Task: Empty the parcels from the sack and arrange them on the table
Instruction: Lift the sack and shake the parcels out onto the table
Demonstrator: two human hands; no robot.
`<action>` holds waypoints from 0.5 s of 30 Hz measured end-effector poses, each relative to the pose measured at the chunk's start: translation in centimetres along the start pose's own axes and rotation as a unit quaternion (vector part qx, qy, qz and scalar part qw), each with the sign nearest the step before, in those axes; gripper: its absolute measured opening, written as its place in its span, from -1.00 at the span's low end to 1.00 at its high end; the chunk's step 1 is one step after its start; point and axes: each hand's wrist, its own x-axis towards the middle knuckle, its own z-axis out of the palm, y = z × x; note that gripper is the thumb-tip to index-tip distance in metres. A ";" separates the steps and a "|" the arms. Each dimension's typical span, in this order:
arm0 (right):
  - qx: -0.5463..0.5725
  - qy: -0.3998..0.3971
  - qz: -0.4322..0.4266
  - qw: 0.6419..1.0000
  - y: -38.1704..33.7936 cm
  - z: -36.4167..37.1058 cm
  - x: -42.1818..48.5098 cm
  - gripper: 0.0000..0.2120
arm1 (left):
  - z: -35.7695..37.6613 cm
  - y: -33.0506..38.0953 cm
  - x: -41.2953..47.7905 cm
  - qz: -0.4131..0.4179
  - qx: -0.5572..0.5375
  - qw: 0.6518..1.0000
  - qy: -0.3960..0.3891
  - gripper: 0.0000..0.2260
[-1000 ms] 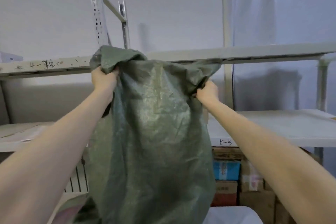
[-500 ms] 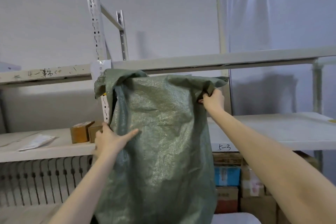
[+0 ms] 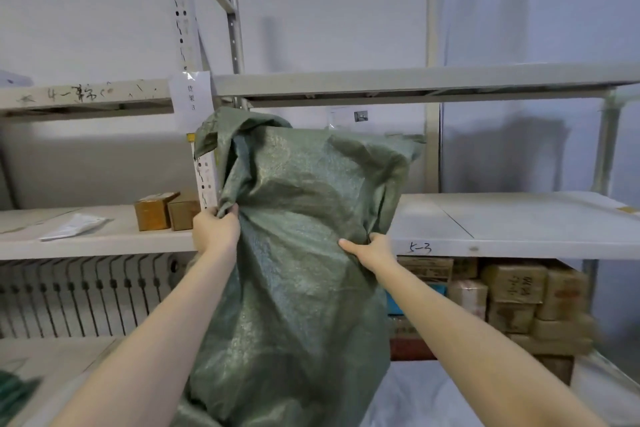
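Head view: the green woven sack (image 3: 301, 253) is held upright in front of the person, its slack top flopped over above both hands and its lower end running out of the bottom of the frame. The left hand (image 3: 216, 229) has its fingers curled round a bunched fold at the sack's left edge. The right hand (image 3: 372, 250) pinches the right edge, thumb laid across the front and fingers tucked behind the fabric.

No parcel from the sack shows anywhere near the hands, and no arranged row can be seen, so the emptying looks barely begun or not yet begun. Whether anything is inside cannot be told.

As for writing, just right of the right hand the shelf edge (image 3: 519, 248) carries the handwritten mark "5-3" (image 3: 419, 247). Above the left hand a paper sign (image 3: 191, 97) reads "货架 3", and left of it the beam bears a scrawl starting "4-" (image 3: 74, 95). Left of the left hand sit two small brown boxes (image 3: 154, 215). Below and right of the right hand, the stacked cartons (image 3: 512, 291) carry print too blurred to read.
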 end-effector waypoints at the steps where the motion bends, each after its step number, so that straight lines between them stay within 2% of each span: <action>1: -0.010 0.034 -0.023 0.999 0.5 0.5 0.0 -0.57 | 0.0 -0.1 -0.1 0.003 0.019 0.999 -0.025 -0.73; 3: -0.045 0.086 -0.049 0.994 0.6 0.9 -0.5 -0.81 | -0.3 0.1 -0.3 -0.007 0.079 0.991 -0.107 -0.45; 4: -0.059 0.106 -0.056 0.991 0.3 0.7 -0.6 -0.85 | -0.5 0.3 -0.5 -0.014 0.117 0.982 -0.148 -0.29; 5: -0.069 0.122 -0.060 0.988 0.0 0.3 -0.7 -0.87 | -0.7 0.5 -0.6 -0.011 0.152 0.972 -0.178 -0.21; 7: -0.053 0.142 -0.064 0.986 -0.9 -1.0 -1.1 -0.88 | -0.8 0.9 -0.9 -0.004 0.164 0.967 -0.193 -0.37; 8: -0.005 0.130 -0.064 0.989 -1.2 -1.7 -1.2 -0.86 | -1.0 1.0 -0.9 -0.007 0.145 0.973 -0.178 -0.48; 10: 0.118 0.069 -0.060 0.989 -2.3 -2.9 -1.8 -0.89 | -1.1 1.4 -0.8 -0.020 0.084 0.986 -0.142 -0.58; 11: 0.162 0.045 -0.061 0.984 -3.1 -3.3 -2.1 -0.83 | -1.2 1.9 -0.8 -0.021 0.055 0.990 -0.131 -0.60; 13: 0.181 0.026 -0.095 0.979 -5.3 -4.3 -2.2 -0.73 | -1.2 3.9 -0.5 -0.004 0.000 0.993 -0.114 -0.63; 15: 0.172 0.050 -0.148 0.973 -8.5 -5.4 -1.6 -0.70 | -1.3 7.0 0.4 0.031 -0.065 0.993 -0.093 -0.66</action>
